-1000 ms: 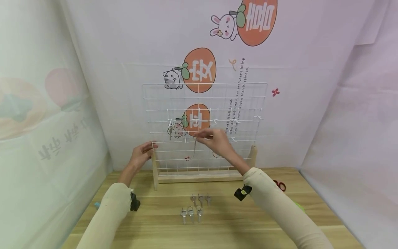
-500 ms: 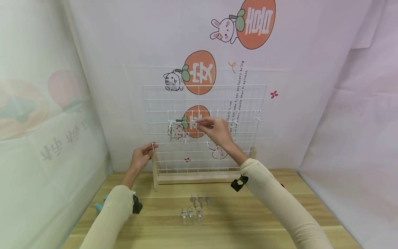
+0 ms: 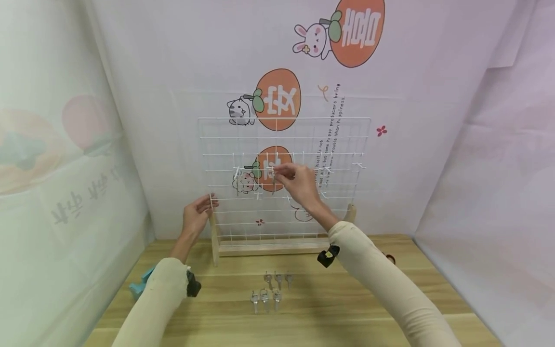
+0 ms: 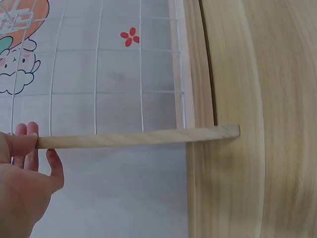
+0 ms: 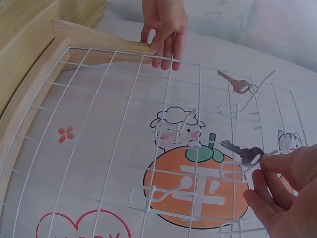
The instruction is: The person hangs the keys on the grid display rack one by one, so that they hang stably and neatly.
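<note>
A white wire grid rack (image 3: 243, 222) in a wooden stand rises at the back of the table. My left hand (image 3: 196, 217) grips the upper end of its left wooden post (image 4: 138, 139), thumb and fingers on opposite sides. In front of the grid, my right hand (image 3: 299, 183) pinches a metal key (image 5: 242, 152) by its head end, close to a white hook. Whether the key's ring is on that hook is hidden by the fingertips. Another key (image 5: 235, 82) hangs by its ring from a neighbouring hook (image 5: 260, 89), nearer the left post.
Several keys (image 3: 255, 298) lie in two rows on the wooden table before the rack. Other white hooks (image 3: 358, 165) stick out from the grid. A blue object (image 3: 138, 288) is by the left sleeve, and red-handled scissors (image 3: 391, 259) are partly hidden by the right.
Over the past second my right hand has risen with the key from below the hook to hook height, then stayed almost still. My left hand has kept its place on the post.
</note>
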A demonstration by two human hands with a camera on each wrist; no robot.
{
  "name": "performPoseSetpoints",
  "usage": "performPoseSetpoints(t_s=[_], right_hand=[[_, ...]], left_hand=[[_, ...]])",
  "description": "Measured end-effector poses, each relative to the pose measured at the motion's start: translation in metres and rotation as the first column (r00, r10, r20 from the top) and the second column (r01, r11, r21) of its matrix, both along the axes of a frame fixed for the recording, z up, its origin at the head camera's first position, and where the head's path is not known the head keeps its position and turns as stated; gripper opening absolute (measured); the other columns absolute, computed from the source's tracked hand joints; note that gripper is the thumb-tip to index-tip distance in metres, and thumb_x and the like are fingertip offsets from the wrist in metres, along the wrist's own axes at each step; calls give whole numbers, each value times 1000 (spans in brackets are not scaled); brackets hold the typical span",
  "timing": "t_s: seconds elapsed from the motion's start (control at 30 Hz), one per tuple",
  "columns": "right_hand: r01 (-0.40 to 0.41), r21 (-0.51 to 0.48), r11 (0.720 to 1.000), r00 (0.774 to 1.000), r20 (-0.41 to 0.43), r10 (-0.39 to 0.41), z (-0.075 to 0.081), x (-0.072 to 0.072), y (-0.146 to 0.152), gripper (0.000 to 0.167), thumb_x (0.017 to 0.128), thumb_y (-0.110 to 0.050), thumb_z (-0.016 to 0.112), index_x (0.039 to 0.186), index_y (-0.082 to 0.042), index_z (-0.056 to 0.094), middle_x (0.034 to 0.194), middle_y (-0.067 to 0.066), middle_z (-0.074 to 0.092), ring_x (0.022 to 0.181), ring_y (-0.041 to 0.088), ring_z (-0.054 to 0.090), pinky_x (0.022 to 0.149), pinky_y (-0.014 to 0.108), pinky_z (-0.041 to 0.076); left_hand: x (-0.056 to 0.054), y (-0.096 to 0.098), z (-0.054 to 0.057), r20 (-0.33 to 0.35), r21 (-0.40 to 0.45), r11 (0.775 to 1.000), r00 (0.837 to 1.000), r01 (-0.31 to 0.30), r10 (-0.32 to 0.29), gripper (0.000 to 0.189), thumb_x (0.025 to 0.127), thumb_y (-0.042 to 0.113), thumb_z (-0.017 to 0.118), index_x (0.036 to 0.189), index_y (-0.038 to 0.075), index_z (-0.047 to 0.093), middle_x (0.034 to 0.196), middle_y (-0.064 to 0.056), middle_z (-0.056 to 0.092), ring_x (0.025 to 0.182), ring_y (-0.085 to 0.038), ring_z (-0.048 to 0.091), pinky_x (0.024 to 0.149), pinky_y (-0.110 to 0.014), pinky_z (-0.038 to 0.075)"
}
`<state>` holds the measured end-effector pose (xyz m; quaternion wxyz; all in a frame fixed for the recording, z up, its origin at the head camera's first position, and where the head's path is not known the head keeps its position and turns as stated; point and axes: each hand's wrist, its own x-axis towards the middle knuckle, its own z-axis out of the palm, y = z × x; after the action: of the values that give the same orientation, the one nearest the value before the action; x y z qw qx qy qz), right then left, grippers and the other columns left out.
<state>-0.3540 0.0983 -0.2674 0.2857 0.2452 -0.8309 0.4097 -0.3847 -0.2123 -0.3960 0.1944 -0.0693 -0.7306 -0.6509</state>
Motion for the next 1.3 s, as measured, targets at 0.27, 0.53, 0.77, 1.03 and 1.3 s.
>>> performPoseSetpoints(t_s=[0.27, 0.53, 0.77, 1.03, 1.3], right_hand=[[-5, -30, 1000, 1000, -27, 4, -2, 9, -1, 23, 93, -8, 80, 115, -3, 77, 102, 10, 78, 90, 20, 74, 89, 31, 63], [-107, -52, 993, 994, -3, 107, -14, 31, 5, 24, 92, -8, 80, 115, -3, 76, 107, 11, 78, 99, 22, 74, 96, 37, 62], [-147, 6, 989, 989, 15, 147, -41, 38, 13, 20, 92, -9, 80, 112, -6, 78, 105, 11, 78, 96, 19, 75, 94, 37, 62], [-195, 22, 981, 974, 124, 191, -83, 38, 19, 21, 92, -8, 80, 112, -7, 77, 105, 10, 78, 95, 16, 75, 94, 33, 62], [-233, 52, 971, 963, 152, 223, -121, 37, 18, 18, 89, -4, 81, 107, -6, 77, 103, 7, 78, 91, 18, 74, 88, 37, 64]], left_hand=[[-2, -4, -1, 4, -46, 998, 999, 47, -47, 48, 97, -16, 54, 143, -5, 57, 132, -29, 65, 125, -41, 63, 99, -23, 57], [-5, -10, -6, -3, -50, 996, 998, 69, -70, 48, 95, -10, 64, 142, -4, 58, 132, -28, 66, 123, -37, 64, 90, -16, 58], [-6, -10, -6, -2, -62, 996, 998, 67, -67, 52, 93, -11, 67, 143, -3, 58, 133, -27, 66, 122, -32, 65, 94, -16, 56], [-8, -10, -8, 6, -22, 996, 996, 88, -88, 54, 91, -14, 69, 143, -2, 58, 134, -28, 65, 127, -37, 62, 96, -20, 57], [-12, -11, -10, 21, -25, 996, 997, 81, -81, 56, 90, -13, 71, 144, 1, 59, 134, -26, 65, 128, -36, 62, 96, -18, 57]])
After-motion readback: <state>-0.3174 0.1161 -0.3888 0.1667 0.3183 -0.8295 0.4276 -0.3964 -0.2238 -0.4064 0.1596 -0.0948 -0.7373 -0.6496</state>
